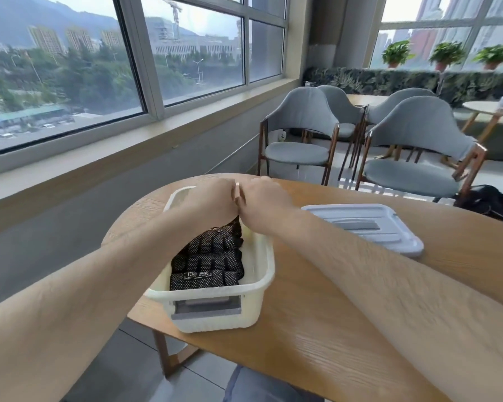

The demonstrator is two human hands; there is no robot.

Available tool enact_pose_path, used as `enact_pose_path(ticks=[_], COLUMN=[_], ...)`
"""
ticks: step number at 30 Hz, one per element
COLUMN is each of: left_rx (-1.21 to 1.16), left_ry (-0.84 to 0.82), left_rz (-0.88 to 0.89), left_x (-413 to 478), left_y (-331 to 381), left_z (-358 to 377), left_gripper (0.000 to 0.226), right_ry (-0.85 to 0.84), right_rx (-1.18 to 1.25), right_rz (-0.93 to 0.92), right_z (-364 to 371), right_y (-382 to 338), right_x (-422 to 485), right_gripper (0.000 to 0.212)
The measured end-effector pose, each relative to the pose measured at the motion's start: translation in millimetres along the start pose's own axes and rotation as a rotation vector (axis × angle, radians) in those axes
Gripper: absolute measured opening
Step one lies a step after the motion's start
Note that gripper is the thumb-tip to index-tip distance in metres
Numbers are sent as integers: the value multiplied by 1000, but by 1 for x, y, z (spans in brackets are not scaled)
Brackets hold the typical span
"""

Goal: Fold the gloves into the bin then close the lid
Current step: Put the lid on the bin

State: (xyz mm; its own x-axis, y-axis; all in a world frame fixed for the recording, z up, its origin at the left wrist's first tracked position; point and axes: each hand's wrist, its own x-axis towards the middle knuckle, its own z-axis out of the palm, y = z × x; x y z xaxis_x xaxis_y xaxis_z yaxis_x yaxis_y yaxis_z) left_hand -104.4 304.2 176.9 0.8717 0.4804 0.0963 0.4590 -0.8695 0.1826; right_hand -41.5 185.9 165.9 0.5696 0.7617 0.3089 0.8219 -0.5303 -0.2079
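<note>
Gloves [206, 262] of black fabric with fine white dots lie folded in a row inside the cream-white rectangular plastic bin [215, 322], filling it from the near wall towards the far end. A white printed mark shows on the nearest one. The bin has a grey handle recess in its near wall and stands on the left part of the round light-wood table [317, 329], close to the table's edge.

Over the far end of the bin the left hand [212, 198] and the right hand [265, 201] meet, knuckles touching, backs turned up and fingers pointing down into the bin. The topmost black fabric shows just beneath them. The fingers are hidden behind the hands, so I cannot tell whether either hand holds a glove or only presses on it. Both bare forearms reach in from the lower corners.

The pale grey-blue plastic lid [366, 224] lies flat on the table just to the right of the bin, apart from it.

Beyond the table stand grey upholstered chairs with wooden legs [299, 132], and large windows [195, 53] look out on buildings and trees.
</note>
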Motion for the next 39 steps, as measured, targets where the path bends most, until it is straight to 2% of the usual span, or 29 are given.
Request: enact_pose_path(ticks=[2, 4, 10, 11, 13, 15, 17, 20, 21, 23, 28, 32, 34, 39], left_rx=[-122, -258, -421, -406, -214, -217, -220, -247, -238, -162, -36, -43, -48, -407], left_ry=[142, 163, -24, -98, -207, -251, -231, -303, -320, -377, -422, -374, -362, -336], left_rz=[69, 111, 86, 69, 80, 36, 3, -93, -75, -51, -184, -122, -183, -381], left_x=[-2, -2, 30, 33, 40, 50, 53, 61, 66, 71, 67, 78, 82, 101], left_y=[27, 61, 156, 170, 192, 204, 210, 212, 210, 210, 210, 204, 202, 196], left_z=[-1, 4, 30, 34, 44, 54, 63, 79, 84, 93, 118, 133, 138, 152], left_gripper=[18, 21, 26, 26, 31, 35, 34, 33, 35, 38, 38, 34, 37, 41], right_ry=[57, 105, 158, 153, 147, 148, 140, 77, 52, 10, -73, -48, -1, 191], right_rx=[121, 179, 167, 155, 133, 124, 111, 73, 43, 6, 88, 222, 260, 398], right_rz=[60, 151, 383, 420, 503, 568, 623, 712, 729, 765, 882, 902, 890, 916], right_z=[-17, -34, -60, -61, -61, -56, -46, -28, -24, -15, 3, 8, 12, 9], right_y=[30, 62, 157, 172, 204, 231, 254, 281, 286, 298, 320, 326, 329, 331], right_x=[-13, -28, -67, -73, -87, -96, -102, -107, -109, -113, -121, -127, -129, -138], right_gripper=[29, 41, 43, 42, 39, 37, 35, 33, 36, 43, 49, 50, 50, 40])
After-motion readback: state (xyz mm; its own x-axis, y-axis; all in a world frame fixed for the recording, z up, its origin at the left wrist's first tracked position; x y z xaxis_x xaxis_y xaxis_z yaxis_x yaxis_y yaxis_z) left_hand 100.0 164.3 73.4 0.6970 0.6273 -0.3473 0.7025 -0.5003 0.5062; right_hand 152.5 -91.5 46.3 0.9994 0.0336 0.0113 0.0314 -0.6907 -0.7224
